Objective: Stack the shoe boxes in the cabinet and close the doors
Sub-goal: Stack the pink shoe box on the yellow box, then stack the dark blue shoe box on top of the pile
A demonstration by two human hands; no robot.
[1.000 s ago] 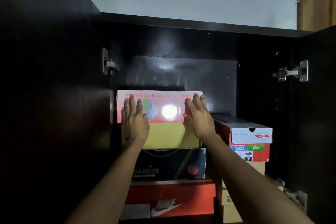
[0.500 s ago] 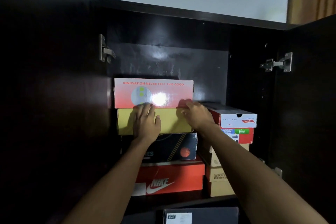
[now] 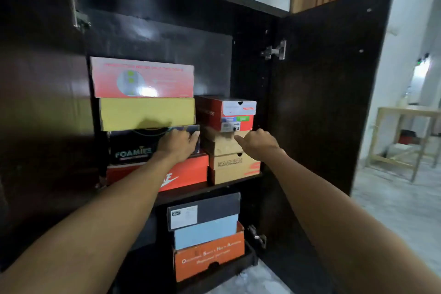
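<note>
Both hands have dropped from the pink box (image 3: 142, 77): the left hand (image 3: 177, 143) now curls, empty, against the black box (image 3: 130, 148), perhaps squaring it; the right hand (image 3: 256, 143) points loosely, grasping nothing. Boxes sit stacked in the cabinet (image 3: 250, 67), doors (image 3: 334, 79) open

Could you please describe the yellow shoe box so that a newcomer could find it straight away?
Look at the open dark cabinet, upper shelf, left-hand stack. The yellow box sits second from the top, under the pink box. It is the only plain, unprinted one.
</note>
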